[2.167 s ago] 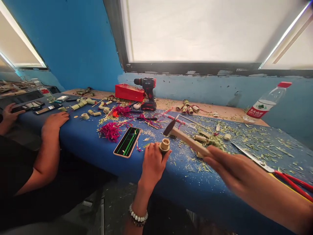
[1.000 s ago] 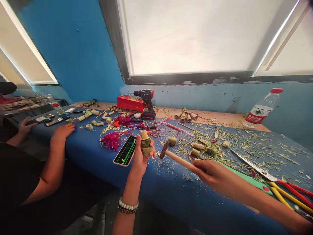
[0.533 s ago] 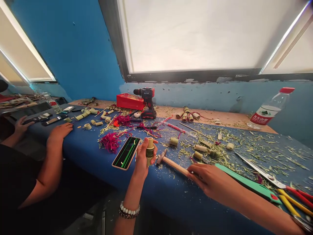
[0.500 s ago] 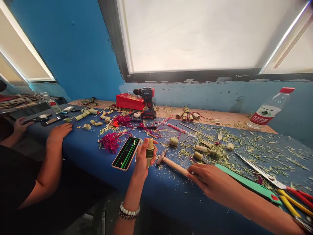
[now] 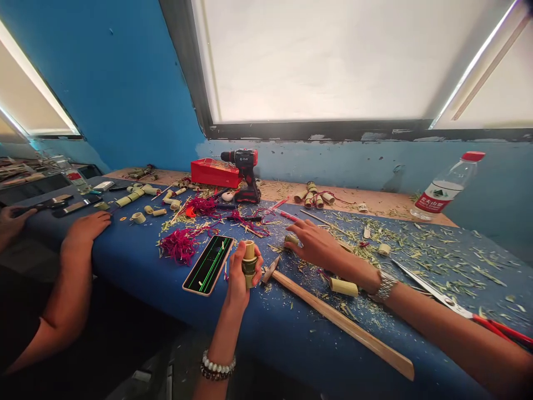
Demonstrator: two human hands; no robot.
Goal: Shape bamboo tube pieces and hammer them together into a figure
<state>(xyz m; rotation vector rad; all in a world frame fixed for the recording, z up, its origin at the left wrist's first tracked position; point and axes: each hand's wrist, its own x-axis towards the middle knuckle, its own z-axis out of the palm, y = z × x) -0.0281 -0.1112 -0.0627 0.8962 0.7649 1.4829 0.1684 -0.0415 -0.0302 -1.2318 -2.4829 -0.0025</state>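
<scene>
A: What's the left hand (image 5: pixel 245 272) doing?

B: It's clenched around a bamboo tube (image 5: pixel 250 265), holding it upright just beside a phone (image 5: pixel 207 264) with green lines on its screen.

A: And the right hand (image 5: pixel 318 244)?

B: It's stretched out across the blue table (image 5: pixel 287 339), its fingers (image 5: pixel 306 233) curving down onto a short bamboo piece (image 5: pixel 291 240). They hide part of the piece, so I can't tell whether it's gripped or only touched.

A: Is either hand holding the hammer (image 5: pixel 333 316)?

B: No, it's lying on the table, with its head near the tube and its long wooden handle slanting toward the front edge.

A: What's nearby?

B: A loose bamboo chunk (image 5: pixel 343 286) sits just beside the right wrist, among scattered shavings (image 5: pixel 416 250). Red fibers (image 5: pixel 180 246) lie beyond the phone, and a drill (image 5: pixel 244 175) stands by a red box (image 5: pixel 211 173) farther back. Off to the left, a co-worker's hands (image 5: pixel 85 230) rest on the table.
</scene>
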